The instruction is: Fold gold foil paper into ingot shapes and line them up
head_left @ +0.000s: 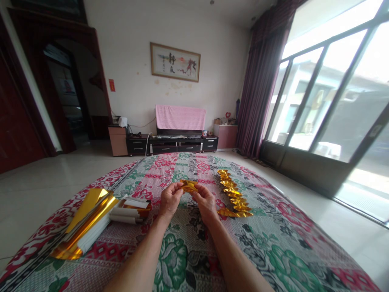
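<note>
Between my two hands is a folded gold foil paper piece (189, 186), held above the patterned cloth. My left hand (169, 199) pinches its left end with thumb and fingers. At its right end, my right hand (206, 201) grips it the same way. To the right of my right hand, a row of folded gold paper ingots (234, 194) lies on the cloth. On the left lies a stack of gold foil sheets (88, 221) with white backs. Beside that stack are smaller white and gold paper bundles (130, 211).
A flowered cloth (172, 263) in red, green and grey covers the broad surface before me. Beyond it stands a low black cabinet (178, 145) with a pink cloth (180, 117) draped over something on top. Glass doors (322, 93) and a purple curtain (258, 81) are at the right.
</note>
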The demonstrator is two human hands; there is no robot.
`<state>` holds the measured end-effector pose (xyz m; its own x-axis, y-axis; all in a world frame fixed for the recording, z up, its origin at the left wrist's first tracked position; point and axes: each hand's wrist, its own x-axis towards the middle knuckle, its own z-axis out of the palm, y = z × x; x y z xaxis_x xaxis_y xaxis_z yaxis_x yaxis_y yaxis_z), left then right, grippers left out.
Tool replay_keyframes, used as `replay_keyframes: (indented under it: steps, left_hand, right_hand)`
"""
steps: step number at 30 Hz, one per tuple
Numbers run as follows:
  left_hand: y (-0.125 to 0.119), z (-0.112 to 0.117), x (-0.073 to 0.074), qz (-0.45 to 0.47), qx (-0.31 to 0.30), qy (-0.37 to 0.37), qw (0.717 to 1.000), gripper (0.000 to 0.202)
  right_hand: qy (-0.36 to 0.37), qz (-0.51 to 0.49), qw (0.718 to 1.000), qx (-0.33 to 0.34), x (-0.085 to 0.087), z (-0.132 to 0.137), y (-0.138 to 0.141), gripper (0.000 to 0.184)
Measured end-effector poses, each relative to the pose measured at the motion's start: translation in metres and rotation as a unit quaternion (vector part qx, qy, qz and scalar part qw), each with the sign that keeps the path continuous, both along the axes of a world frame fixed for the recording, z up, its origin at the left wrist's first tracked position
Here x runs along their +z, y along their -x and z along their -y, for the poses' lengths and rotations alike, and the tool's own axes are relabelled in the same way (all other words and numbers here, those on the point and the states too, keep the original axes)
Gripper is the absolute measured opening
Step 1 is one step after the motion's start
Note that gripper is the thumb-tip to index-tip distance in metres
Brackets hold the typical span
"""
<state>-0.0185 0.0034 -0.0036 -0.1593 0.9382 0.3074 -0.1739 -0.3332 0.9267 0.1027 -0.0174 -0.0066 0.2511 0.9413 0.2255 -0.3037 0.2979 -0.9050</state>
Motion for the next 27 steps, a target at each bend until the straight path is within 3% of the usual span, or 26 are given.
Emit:
replay_keyframes:
  steps: [27]
  left_hand:
    - [-0.0005, -0.0030, -0.0052, -0.022, 0.003, -0.029, 0.999, 0.023]
  right_hand:
    - [0.026, -0.017, 1.000, 0.003, -0.0003, -0.0008, -0.0006, 0.035]
